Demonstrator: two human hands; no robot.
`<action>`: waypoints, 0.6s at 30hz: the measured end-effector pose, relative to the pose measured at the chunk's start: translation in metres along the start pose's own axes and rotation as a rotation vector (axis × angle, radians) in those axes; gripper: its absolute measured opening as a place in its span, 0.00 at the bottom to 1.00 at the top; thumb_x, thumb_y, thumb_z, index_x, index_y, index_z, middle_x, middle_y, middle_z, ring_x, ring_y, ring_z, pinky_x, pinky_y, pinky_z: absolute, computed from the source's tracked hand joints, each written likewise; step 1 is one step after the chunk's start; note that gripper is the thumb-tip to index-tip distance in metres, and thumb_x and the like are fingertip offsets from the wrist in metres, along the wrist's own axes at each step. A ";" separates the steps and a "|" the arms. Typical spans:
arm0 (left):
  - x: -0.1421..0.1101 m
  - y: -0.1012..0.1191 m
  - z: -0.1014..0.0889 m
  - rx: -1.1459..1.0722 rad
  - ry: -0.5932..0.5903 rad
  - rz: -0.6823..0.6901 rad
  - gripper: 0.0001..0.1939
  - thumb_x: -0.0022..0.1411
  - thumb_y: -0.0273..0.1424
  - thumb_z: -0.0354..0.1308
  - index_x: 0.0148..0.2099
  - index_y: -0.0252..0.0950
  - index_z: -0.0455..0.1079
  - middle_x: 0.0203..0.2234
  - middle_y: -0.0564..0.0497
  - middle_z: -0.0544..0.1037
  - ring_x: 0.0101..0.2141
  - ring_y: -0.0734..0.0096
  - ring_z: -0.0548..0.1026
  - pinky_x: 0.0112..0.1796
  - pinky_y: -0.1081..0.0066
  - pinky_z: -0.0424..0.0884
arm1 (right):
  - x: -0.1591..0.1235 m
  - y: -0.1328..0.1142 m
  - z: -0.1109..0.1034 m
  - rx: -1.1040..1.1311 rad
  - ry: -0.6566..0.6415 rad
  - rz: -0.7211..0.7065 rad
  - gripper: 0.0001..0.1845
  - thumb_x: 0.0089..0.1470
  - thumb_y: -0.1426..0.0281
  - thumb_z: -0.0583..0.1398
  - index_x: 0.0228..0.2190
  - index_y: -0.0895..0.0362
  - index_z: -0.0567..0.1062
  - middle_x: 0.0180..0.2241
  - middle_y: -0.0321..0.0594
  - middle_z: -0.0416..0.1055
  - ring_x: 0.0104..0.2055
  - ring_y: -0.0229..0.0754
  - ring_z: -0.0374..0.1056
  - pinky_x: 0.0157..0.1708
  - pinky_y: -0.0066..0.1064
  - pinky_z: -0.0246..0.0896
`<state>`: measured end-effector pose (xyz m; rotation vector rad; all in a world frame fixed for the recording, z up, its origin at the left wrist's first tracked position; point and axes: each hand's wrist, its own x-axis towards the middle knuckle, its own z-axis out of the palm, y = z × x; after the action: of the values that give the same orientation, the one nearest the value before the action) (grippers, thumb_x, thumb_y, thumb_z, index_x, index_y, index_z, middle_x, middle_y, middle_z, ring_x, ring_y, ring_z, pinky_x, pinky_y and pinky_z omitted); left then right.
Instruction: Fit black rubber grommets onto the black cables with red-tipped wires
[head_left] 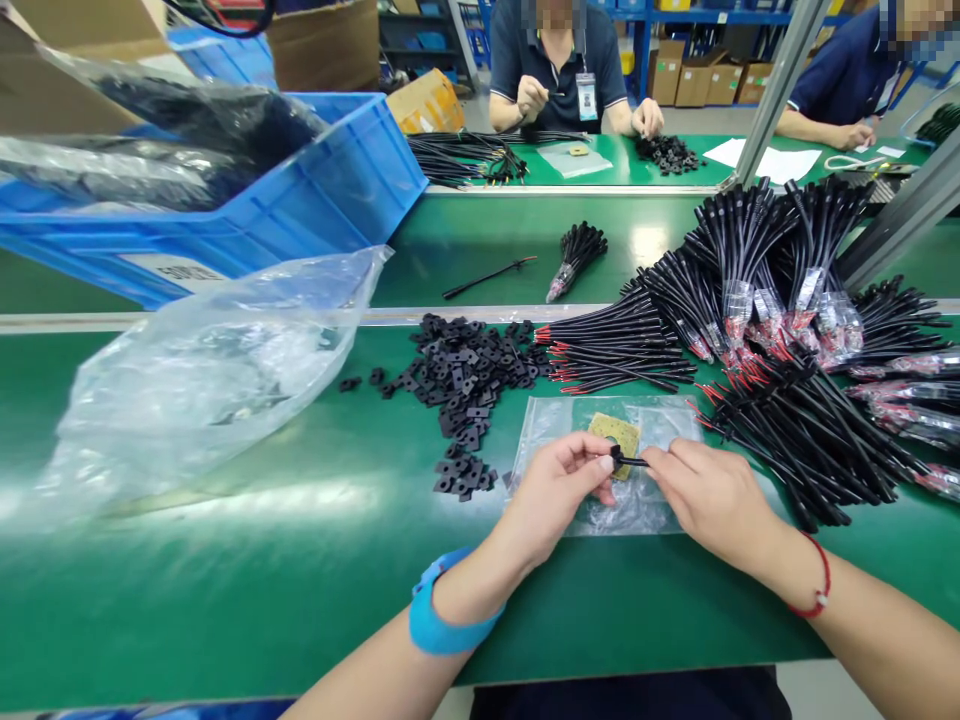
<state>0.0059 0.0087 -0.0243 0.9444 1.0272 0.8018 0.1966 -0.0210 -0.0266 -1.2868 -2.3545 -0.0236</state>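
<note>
Between thumb and fingers, my left hand (566, 475) pinches a small black clip (616, 457). My right hand (701, 490) is closed around a short black cable (636, 462), whose end meets the clip; how deep it sits in it I cannot tell. Beneath both hands lies a clear plastic bag (547, 425) with a yellowish square pad (613, 432) on it. To the left is a heap of loose black clips (472, 375). Cut black cables with red tips (622, 345) lie beyond my hands, and a further pile of black cables (810, 440) is at the right.
A blue crate (300, 210) holding bagged material stands at the back left, a large clear bag (217, 370) before it. Taped cable bundles (739, 290) crowd the right, near a slanted metal post (780, 95). Two people sit across the green bench (262, 600), one handling small black parts.
</note>
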 end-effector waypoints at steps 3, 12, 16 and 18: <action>-0.003 -0.001 0.000 0.001 -0.028 -0.003 0.10 0.52 0.32 0.63 0.35 0.32 0.69 0.22 0.55 0.73 0.22 0.75 0.74 0.28 0.73 0.70 | 0.000 -0.001 -0.003 0.139 -0.093 0.063 0.15 0.63 0.71 0.47 0.32 0.58 0.71 0.24 0.38 0.66 0.26 0.38 0.62 0.28 0.29 0.51; -0.004 -0.005 -0.003 0.235 -0.162 0.167 0.06 0.54 0.30 0.61 0.35 0.33 0.72 0.30 0.50 0.74 0.30 0.70 0.75 0.34 0.69 0.73 | 0.000 0.002 -0.011 0.774 -0.396 0.373 0.20 0.64 0.62 0.46 0.24 0.56 0.66 0.19 0.32 0.60 0.23 0.35 0.56 0.25 0.26 0.52; -0.005 -0.003 -0.001 0.360 -0.144 0.328 0.05 0.56 0.28 0.58 0.36 0.34 0.73 0.31 0.48 0.74 0.32 0.69 0.74 0.33 0.70 0.71 | -0.001 0.000 -0.009 0.866 -0.405 0.422 0.20 0.64 0.62 0.46 0.24 0.56 0.66 0.20 0.31 0.60 0.25 0.35 0.56 0.27 0.26 0.53; -0.006 -0.001 -0.001 0.443 -0.144 0.404 0.05 0.57 0.27 0.57 0.36 0.35 0.74 0.31 0.48 0.75 0.33 0.68 0.73 0.34 0.70 0.71 | -0.002 -0.002 -0.007 0.901 -0.416 0.441 0.20 0.63 0.61 0.46 0.24 0.56 0.65 0.20 0.31 0.59 0.25 0.35 0.56 0.27 0.26 0.52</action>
<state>0.0025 0.0032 -0.0231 1.6019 0.9154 0.8351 0.1989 -0.0250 -0.0205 -1.3321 -1.8799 1.3742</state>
